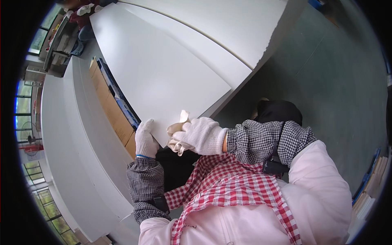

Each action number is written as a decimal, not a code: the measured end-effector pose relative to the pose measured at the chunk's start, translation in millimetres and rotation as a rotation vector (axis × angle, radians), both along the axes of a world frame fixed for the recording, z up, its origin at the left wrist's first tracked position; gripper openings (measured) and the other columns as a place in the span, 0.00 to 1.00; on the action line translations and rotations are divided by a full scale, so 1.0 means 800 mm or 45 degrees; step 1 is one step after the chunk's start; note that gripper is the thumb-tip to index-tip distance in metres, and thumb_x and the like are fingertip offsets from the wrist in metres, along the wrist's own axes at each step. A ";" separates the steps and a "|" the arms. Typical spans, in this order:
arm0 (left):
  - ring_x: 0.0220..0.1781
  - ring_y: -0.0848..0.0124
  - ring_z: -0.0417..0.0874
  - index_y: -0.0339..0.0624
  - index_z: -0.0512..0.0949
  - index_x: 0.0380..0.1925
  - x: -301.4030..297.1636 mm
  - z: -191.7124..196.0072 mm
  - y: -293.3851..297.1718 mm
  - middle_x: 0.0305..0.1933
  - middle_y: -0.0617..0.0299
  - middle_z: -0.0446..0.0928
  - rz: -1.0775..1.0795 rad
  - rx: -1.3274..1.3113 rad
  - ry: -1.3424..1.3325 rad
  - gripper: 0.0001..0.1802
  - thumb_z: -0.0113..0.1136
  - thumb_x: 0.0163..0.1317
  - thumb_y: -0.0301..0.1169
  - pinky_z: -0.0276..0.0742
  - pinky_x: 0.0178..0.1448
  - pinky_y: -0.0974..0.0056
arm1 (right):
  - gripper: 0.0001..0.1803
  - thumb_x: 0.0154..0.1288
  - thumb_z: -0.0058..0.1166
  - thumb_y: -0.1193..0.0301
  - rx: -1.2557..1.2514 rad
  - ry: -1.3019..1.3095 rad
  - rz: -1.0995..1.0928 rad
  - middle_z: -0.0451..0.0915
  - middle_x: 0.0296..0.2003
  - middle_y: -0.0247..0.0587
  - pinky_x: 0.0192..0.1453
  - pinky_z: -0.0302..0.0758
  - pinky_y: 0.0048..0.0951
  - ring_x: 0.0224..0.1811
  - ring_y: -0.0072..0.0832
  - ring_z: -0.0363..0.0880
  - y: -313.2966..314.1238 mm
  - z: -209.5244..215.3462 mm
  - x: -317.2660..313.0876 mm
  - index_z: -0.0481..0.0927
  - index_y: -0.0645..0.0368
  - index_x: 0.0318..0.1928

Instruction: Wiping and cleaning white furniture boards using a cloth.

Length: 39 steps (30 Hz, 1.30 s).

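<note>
My left hand, in a white knitted glove, grips the near left edge of a large smooth white board close to its corner. Its fingers are partly hidden. In my right hand, gloved the same way, is a crumpled off-white cloth, bunched up above the board's near corner. Whether the cloth touches the board I cannot tell. The board lies slightly askew on another white board, whose right part shows beneath it.
Another white panel adjoins on the far right side. Cardboard and a long white surface lie to the left. Another person is at the far left end of the board. Green floor stretches to the right.
</note>
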<state>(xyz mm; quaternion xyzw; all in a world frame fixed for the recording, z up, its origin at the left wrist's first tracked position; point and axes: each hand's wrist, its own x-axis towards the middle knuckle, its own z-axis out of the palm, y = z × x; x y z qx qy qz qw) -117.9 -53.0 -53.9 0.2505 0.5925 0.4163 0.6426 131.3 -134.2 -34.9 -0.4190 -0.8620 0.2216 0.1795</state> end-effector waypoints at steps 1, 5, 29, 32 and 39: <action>0.45 0.63 0.86 0.39 0.79 0.42 0.002 0.002 -0.001 0.42 0.59 0.82 0.009 -0.013 0.007 0.04 0.60 0.72 0.27 0.84 0.50 0.56 | 0.19 0.68 0.62 0.62 -0.058 -0.020 0.017 0.86 0.45 0.48 0.46 0.85 0.43 0.46 0.44 0.88 -0.002 0.005 0.000 0.81 0.52 0.57; 0.48 0.62 0.86 0.37 0.79 0.46 0.006 0.007 -0.004 0.45 0.57 0.82 0.013 -0.032 0.041 0.07 0.59 0.73 0.28 0.84 0.54 0.55 | 0.18 0.68 0.63 0.62 -0.159 0.023 0.055 0.86 0.44 0.48 0.44 0.86 0.44 0.46 0.44 0.89 -0.008 0.006 -0.001 0.81 0.53 0.54; 0.47 0.61 0.86 0.34 0.79 0.48 -0.050 0.002 -0.002 0.46 0.55 0.83 0.034 -0.092 0.222 0.10 0.57 0.74 0.29 0.85 0.53 0.55 | 0.16 0.68 0.63 0.60 -0.190 0.075 0.189 0.86 0.44 0.47 0.48 0.84 0.45 0.47 0.44 0.88 0.005 0.028 0.005 0.81 0.52 0.51; 0.46 0.62 0.87 0.35 0.80 0.48 -0.055 -0.003 0.000 0.45 0.56 0.84 -0.049 -0.087 0.234 0.10 0.58 0.74 0.30 0.86 0.51 0.55 | 0.17 0.68 0.63 0.59 -0.187 0.036 0.159 0.86 0.45 0.48 0.48 0.85 0.45 0.47 0.44 0.88 0.011 0.026 0.005 0.82 0.53 0.51; 0.43 0.62 0.88 0.37 0.80 0.47 -0.045 0.004 0.001 0.44 0.57 0.84 -0.056 -0.220 0.350 0.11 0.56 0.75 0.33 0.88 0.45 0.55 | 0.18 0.67 0.64 0.61 -0.136 -0.057 -0.012 0.85 0.49 0.46 0.49 0.85 0.44 0.50 0.41 0.88 0.044 0.023 0.020 0.82 0.54 0.53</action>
